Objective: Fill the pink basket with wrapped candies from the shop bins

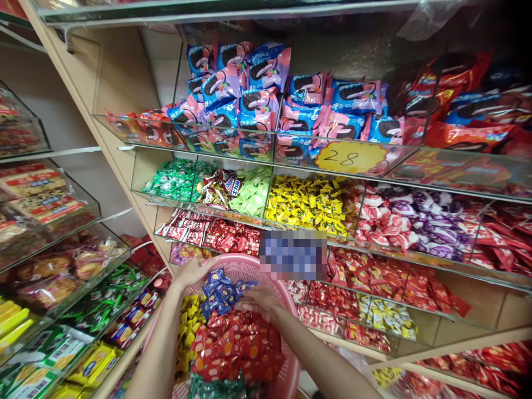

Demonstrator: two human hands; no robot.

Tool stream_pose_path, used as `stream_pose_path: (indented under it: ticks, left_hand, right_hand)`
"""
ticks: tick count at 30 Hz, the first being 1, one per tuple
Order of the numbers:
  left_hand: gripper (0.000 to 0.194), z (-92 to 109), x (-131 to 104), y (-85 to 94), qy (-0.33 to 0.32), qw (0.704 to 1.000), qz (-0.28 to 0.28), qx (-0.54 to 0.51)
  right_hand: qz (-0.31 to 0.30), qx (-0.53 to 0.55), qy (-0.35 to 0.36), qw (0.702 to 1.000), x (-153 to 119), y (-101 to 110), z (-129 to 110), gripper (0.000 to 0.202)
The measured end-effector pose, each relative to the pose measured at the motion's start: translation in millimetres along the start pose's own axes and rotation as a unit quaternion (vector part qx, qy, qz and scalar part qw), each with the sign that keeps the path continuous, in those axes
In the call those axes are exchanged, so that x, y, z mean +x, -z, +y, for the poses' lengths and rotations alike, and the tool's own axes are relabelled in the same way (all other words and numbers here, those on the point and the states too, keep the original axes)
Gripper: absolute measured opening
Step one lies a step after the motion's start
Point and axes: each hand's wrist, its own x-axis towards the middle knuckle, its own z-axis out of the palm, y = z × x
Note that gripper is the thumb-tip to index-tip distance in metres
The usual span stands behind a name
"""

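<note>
A pink plastic basket (pixel 286 296) is in front of me at the bottom centre. My left hand (pixel 194 272) grips its far left rim, with part of the fingers hidden. Inside the basket, my right hand (pixel 258 298) reaches over blue-wrapped candies (pixel 220 291), its fingers stretched out and touching the pile at the right. Yellow-wrapped candies (pixel 189 321) lie along the left side. Red-wrapped candies (pixel 236 343) with orange fruit prints fill the middle. Green-wrapped candies (pixel 220 386) show at the near edge.
Slanted shelves with clear dividers rise ahead, holding blue-and-pink cookie packs (pixel 260 102), yellow candies (pixel 307 205), purple-and-white candies (pixel 436 221) and red candies (pixel 366 271). A yellow price tag (pixel 351 157) reads 28. More shelves with packaged snacks (pixel 41 194) stand at left.
</note>
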Motion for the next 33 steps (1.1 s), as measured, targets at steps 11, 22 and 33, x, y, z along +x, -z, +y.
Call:
stream_pose_path:
  ticks: [11,22,33]
  left_hand:
    - [0.053,10,-1,2.0,0.005,1.000,-0.008,0.023]
    - [0.057,20,-9,7.8,0.025,1.000,-0.013,0.012]
    - [0.056,18,-11,8.2,0.041,0.999,-0.003,0.034]
  right_hand:
    - [0.115,-0.273,0.231,0.927,-27,38,-63,0.020]
    - [0.278,-0.449,0.238,0.815,13,93,-88,0.032]
    - [0.281,-0.459,0.286,0.793,16,93,-83,0.027]
